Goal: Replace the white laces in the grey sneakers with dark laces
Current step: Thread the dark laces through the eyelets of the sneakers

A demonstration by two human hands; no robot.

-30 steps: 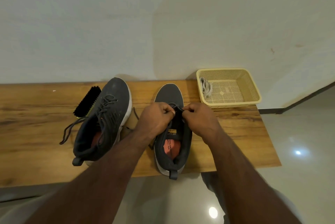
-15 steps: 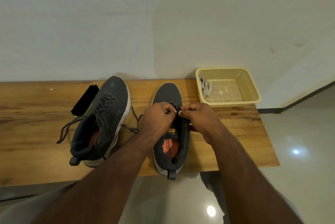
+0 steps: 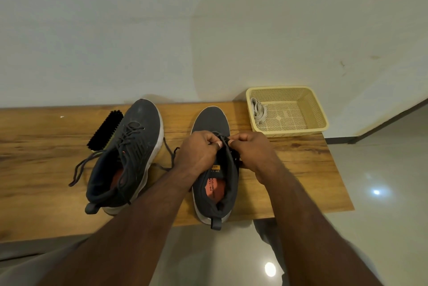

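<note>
Head view: both hands are met over the right sneaker (image 3: 214,170), heel tab hung past the worktop's (image 3: 301,170) near edge.
Left hand (image 3: 199,153): dark lace (image 3: 225,144) is pinched.
Right hand (image 3: 252,151): the same lace is pinched.
Left sneaker (image 3: 126,158): laced dark, ends trailed leftward.
Basket (image 3: 317,109): white laces (image 3: 258,110) are held at the far right corner.
Open room: bare wood is seen left of the brush (image 3: 105,130).

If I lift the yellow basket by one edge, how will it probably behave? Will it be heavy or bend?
The yellow basket is thin perforated plastic, so it is probably light and may flex slightly. It holds only the white laces, bunched at its left side, so they would add little weight. Being loose and floppy, they would likely slide if it tilts.
</note>
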